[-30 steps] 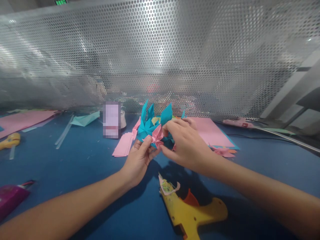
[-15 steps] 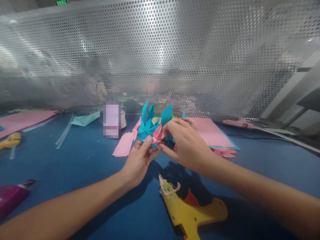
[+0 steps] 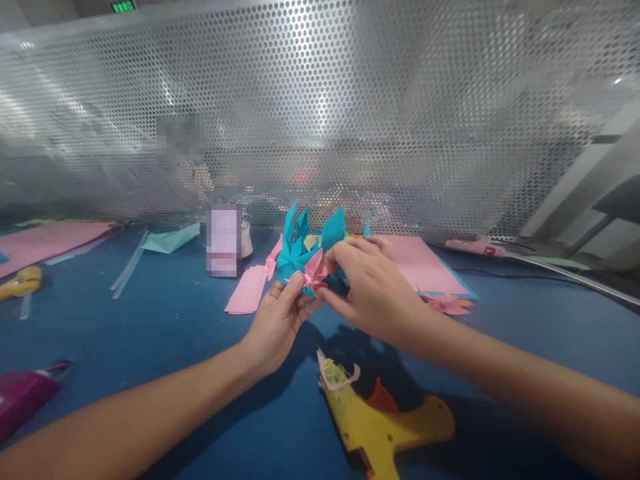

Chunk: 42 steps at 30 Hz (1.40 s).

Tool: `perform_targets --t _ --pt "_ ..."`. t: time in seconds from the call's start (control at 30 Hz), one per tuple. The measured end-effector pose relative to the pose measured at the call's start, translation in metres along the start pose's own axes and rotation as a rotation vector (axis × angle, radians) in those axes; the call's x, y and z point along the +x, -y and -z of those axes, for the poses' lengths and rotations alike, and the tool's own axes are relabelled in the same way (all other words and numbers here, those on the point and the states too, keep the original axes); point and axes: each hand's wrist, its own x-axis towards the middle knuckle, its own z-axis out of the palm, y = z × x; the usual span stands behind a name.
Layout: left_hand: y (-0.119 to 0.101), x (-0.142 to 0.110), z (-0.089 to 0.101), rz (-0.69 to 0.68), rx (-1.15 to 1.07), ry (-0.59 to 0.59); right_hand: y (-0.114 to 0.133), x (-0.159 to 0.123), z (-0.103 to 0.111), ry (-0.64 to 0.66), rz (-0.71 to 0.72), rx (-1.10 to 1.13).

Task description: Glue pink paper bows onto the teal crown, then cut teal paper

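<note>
Between my hands, a little above the table, is a blue folded-paper piece with tall pointed petals and a hint of yellow inside. A small pink paper flower lies against its front. My left hand grips the piece from below, its thumb touching the pink flower. From the right, my right hand has its thumb and fingers closed around the flower's right side. Its fingertips are partly hidden. A yellow glue gun with an orange trigger lies below my hands, scraps stuck near its nozzle.
Pink paper strips and a phone are left of the piece. Stacked pink sheets and a pink folded flower lie right. A purple tool sits at lower left. A perforated metal panel rises behind the table.
</note>
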Motion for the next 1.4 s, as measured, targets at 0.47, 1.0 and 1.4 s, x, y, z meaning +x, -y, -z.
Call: perform_targets --t 0.47,1.0,1.4 --pt "0.01 -0.005 0.003 0.045 0.161 0.203 0.003 0.001 0.006 -0.063 0.009 -0.028" --pt "-0.002 0.011 0.007 0.053 -0.098 -0.009 -0.066 0.018 0.061 0.019 -0.046 -0.149" --pt "-0.008 0.02 0.012 0.042 -0.135 0.003 -0.091 0.024 0.046 0.219 0.2 0.081"
